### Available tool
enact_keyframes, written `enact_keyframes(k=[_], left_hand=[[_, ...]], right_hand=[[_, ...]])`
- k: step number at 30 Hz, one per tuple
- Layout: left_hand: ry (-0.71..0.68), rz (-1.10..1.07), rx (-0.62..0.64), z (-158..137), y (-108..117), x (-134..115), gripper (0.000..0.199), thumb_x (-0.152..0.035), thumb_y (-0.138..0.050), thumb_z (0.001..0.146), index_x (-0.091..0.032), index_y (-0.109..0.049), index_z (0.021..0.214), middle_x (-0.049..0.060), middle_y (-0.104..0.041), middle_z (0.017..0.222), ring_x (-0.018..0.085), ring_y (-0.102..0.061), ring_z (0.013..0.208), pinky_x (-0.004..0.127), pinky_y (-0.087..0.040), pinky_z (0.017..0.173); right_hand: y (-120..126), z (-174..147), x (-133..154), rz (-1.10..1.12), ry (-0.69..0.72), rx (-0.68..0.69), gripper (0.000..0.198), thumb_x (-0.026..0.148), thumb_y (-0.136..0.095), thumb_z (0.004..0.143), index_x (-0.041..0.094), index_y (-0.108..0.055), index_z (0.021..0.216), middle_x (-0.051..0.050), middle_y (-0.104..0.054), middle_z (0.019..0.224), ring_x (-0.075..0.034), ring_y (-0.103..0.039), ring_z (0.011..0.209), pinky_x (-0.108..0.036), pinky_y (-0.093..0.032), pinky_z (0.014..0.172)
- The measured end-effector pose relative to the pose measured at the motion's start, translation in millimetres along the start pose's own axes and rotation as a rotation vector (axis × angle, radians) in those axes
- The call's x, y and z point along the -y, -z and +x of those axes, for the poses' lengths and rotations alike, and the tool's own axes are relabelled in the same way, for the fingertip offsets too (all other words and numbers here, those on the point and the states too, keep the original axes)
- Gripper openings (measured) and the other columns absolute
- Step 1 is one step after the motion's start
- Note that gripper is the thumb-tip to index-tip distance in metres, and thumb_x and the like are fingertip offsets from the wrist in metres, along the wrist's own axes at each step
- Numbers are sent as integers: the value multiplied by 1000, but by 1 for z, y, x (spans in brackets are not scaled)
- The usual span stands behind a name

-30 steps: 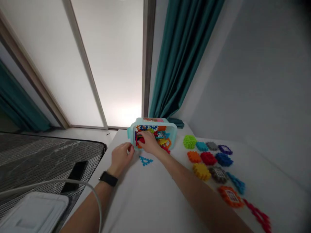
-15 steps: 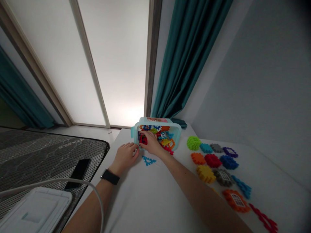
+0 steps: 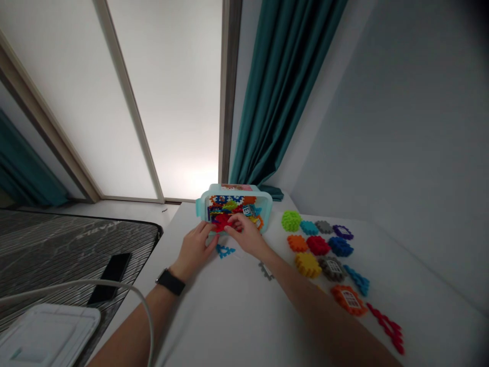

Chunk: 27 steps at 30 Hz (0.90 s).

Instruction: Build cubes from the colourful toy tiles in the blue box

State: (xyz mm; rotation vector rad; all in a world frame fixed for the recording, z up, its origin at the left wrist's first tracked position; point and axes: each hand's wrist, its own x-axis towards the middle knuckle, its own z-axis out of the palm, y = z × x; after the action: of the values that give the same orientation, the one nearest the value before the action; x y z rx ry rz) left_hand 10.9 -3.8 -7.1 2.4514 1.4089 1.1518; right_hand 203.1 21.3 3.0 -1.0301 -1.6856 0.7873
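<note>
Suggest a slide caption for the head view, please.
Left hand and right hand on a red piece at an open turquoise bin.

Right hand (image 3: 245, 234): yours, now drawn back from deep in the box (image 3: 269, 203) to its front edge, covering pieces there that showed earlier.
Red piece (image 3: 222, 222): shifted forward in the box's opening, now between your two hands, its right end in your right fingers.
Left hand (image 3: 195, 247): yours, moved from the box's corner to the piece's left end.
Grey piece (image 3: 265, 270): newly visible to you on the tabletop (image 3: 221, 311), beside your right forearm (image 3: 298, 300).
</note>
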Motion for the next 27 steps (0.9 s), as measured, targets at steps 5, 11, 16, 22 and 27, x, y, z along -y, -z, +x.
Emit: enact_keyframes(k=[5,11,16,22,27], left_hand=[[87,-269,5,-2,-13,-16,18,-31,-47,98,-20,-60,92,4,-61,90,16,-60,72,26,-49,60],[72,-334,59,-10,-24,-28,31,-31,-57,92,-21,-53,121,7,-63,108,16,-63,78,29,-55,67],[-128,-145,121,-12,-22,-32,59,-33,-69,86,-24,-44,139,13,-60,128,25,-64,107,40,-55,91],[-202,-85,106,-9,-20,-32,40,-39,-65,91,-23,-56,126,11,-64,120,27,-64,109,41,-55,93],[-164,-154,103,-9,-18,-30,40,-38,-68,89,-23,-56,125,11,-61,121,25,-63,110,40,-55,93]], right_hand=[[10,-22,0,115,-133,55,19,40,-58,88,23,-53,81,4,-55,68,-15,-54,63,-27,-44,61],[28,-48,5,124,-225,46,21,39,-58,87,23,-51,77,5,-55,64,-14,-53,59,-26,-42,57],[35,-65,2,137,-269,32,25,46,-60,86,23,-54,78,4,-55,64,-14,-52,58,-26,-42,55],[32,-76,-8,188,-276,0,24,46,-59,87,22,-59,89,4,-57,66,-14,-55,57,-27,-46,54],[43,-85,-1,-55,-101,-77,32,28,-54,90,24,-57,121,-6,-68,102,-18,-64,84,-32,-54,72]])
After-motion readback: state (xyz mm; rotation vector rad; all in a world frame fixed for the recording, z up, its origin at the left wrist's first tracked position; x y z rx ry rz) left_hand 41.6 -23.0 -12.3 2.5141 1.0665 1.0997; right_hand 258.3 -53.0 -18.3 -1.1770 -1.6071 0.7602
